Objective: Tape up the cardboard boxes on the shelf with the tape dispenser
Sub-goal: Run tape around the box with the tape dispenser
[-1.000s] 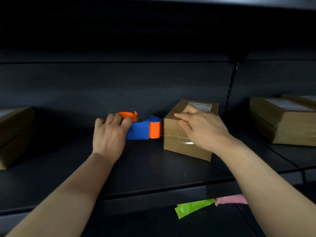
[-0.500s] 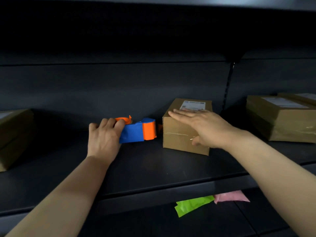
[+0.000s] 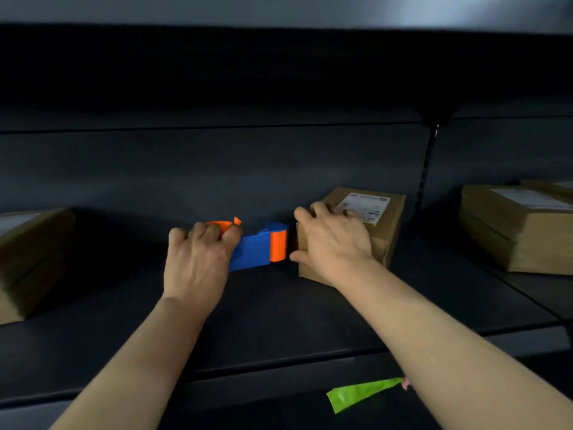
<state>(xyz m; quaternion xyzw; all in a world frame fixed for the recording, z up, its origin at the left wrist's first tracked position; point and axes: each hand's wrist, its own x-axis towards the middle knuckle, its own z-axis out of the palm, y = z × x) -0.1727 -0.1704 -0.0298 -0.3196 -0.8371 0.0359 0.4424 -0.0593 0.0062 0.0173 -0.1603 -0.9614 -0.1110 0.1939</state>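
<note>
The left hand (image 3: 198,262), wrapped round the tape dispenser (image 3: 257,249), hides its near end, so the tape roll barely shows. The right hand (image 3: 331,240) grips the middle box (image 3: 384,225) and covers its front left corner. The print on its label (image 3: 364,206) is too small to read. The left box (image 3: 28,259) is blurred and cut by the frame edge, as are the right boxes (image 3: 521,234). The right forearm (image 3: 449,352) hides most of a pink scrap (image 3: 405,382).
</note>
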